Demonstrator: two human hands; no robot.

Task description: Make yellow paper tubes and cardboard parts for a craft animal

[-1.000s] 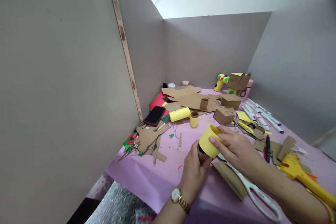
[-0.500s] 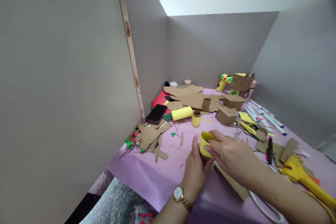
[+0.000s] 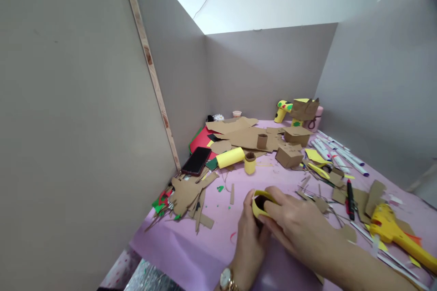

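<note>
- Yellow sleeve (image 3: 257, 209), dark brown inside, is held between the hands over the front of the bench (image 3: 191, 241), its opening upward.
- Leftmost on the bench, cardboard scraps (image 3: 186, 196) lie near a phone (image 3: 197, 161).
- Left hand (image 3: 249, 236) curls around the sleeve's left side.
- Right hand (image 3: 297, 218) pinches its rim, fingers dipping into the opening, thumb apparently outside.
- Step in hand seems to be pressing the sleeve's wall together; continuing calls for steady left support and even pressure.
- Far right lies a yellow glue gun (image 3: 384, 223).
</note>
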